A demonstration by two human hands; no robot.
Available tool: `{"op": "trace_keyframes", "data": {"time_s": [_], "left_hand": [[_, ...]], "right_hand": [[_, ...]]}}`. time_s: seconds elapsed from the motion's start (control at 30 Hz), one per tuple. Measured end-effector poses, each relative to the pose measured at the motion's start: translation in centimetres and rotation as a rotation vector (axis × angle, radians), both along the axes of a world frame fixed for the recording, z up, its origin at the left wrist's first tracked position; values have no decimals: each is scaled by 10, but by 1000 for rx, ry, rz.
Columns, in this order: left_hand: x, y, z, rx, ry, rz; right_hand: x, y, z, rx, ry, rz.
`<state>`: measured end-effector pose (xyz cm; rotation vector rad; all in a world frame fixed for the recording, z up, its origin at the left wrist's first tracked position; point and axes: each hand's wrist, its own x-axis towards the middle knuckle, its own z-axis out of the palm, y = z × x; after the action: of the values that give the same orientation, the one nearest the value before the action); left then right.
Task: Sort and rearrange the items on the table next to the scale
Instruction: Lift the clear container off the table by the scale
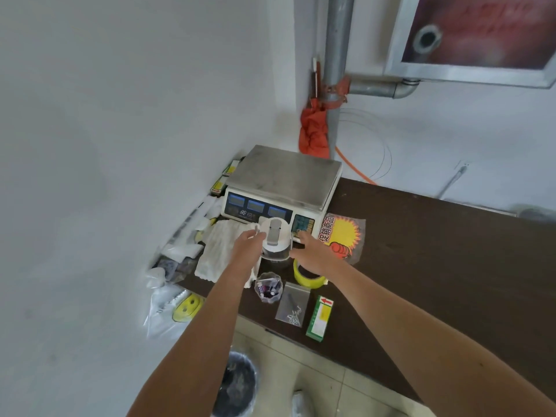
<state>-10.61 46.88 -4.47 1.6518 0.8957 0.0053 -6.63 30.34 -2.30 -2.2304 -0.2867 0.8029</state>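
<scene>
Your left hand curls round the left edge of the lidded bottle, which stands on the table right in front of the scale. Your right hand lies against its right side, but I cannot tell whether it grips. Lift unevenly and the tall bottle could tip onto the scale's keypad, or your right wrist could drag the tape roll beneath it into the small clear cup and spill it. Count one bottle, one scale, one tape roll, one cup, one towel, one zip bag of screws, one green box, and two yellow-labelled boxes beside the scale.
</scene>
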Motion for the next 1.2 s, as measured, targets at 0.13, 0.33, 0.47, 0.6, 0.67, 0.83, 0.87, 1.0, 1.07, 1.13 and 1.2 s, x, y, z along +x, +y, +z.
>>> {"op": "trace_keyframes", "data": {"time_s": [0.13, 0.33, 0.47, 0.6, 0.67, 0.83, 0.87, 1.0, 1.07, 1.13, 1.2], "left_hand": [[8, -3, -3, 17, 18, 4], [8, -14, -3, 38, 46, 68], [6, -20, -7, -9, 46, 141], [5, -27, -9, -44, 39, 182], [6, -30, -8, -34, 36, 204], [10, -34, 0, -51, 8, 203], [10, -34, 2, -60, 6, 206], [10, -35, 2, -104, 24, 248], [9, -37, 2, -113, 36, 264], [9, -41, 6, -108, 25, 282], [8, -46, 14, -102, -2, 292]], "right_hand": [[12, 7, -3, 76, 131, -34], [17, 4, 5, 146, 147, -5], [21, -2, 5, 187, 177, -7], [21, -9, 7, 226, 196, 1], [21, -11, 7, 244, 207, 8], [24, -12, 6, 261, 207, 37], [24, -12, 7, 260, 209, 34], [23, -16, 5, 256, 227, 38], [22, -18, 5, 272, 240, 37], [22, -18, 7, 287, 235, 30], [23, -18, 11, 294, 217, 17]]}}
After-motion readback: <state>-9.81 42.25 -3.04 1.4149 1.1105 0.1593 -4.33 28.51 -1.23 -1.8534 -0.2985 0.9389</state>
